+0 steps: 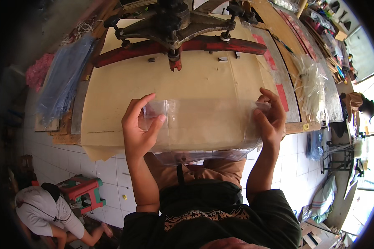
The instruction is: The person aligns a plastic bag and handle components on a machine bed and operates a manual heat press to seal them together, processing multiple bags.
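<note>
A clear plastic sheet is stretched between my two hands, over the near edge of a table covered with tan paper. My left hand grips its left end, thumb on top and index finger raised. At the opposite end my right hand pinches the sheet between thumb and fingers. The near side of the plastic droops past the table edge above my lap. Beyond it stands a press with a red crossbar and dark metal arms.
Small metal pieces lie below the crossbar. Stacked bluish plastic sheets are at the left, and white plastic strips hang at the right. At the lower left, another person bends down beside a red and green stool.
</note>
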`<act>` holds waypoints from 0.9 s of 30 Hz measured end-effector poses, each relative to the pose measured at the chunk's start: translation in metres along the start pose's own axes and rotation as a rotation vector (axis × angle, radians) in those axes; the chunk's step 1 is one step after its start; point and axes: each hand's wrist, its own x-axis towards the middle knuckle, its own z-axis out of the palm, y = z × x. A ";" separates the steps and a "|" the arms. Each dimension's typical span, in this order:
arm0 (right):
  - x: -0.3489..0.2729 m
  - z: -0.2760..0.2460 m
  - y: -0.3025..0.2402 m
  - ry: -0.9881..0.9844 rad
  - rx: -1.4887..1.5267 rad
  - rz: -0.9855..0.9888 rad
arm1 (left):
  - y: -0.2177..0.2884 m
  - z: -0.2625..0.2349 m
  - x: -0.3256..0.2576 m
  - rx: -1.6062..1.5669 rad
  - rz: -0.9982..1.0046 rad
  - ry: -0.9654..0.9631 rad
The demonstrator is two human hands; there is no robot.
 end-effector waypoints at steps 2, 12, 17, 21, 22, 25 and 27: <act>0.001 -0.001 -0.004 -0.051 -0.085 -0.026 | 0.001 -0.006 0.003 0.023 0.009 -0.057; 0.014 0.002 -0.045 -0.454 -0.950 -0.381 | 0.036 -0.027 0.017 0.392 0.010 -0.371; 0.019 0.007 -0.043 -0.620 -0.973 -0.380 | 0.035 -0.028 0.013 0.562 0.157 -0.380; 0.024 0.008 -0.043 -0.621 -0.998 -0.386 | 0.039 -0.025 0.016 0.630 0.233 -0.388; 0.025 0.009 -0.043 -0.617 -1.004 -0.388 | 0.041 -0.026 0.017 0.657 0.238 -0.397; 0.029 0.013 -0.048 -0.658 -1.015 -0.336 | 0.041 -0.027 0.020 0.693 0.276 -0.412; 0.033 0.015 -0.047 -0.632 -1.056 -0.376 | 0.042 -0.026 0.029 0.728 0.259 -0.457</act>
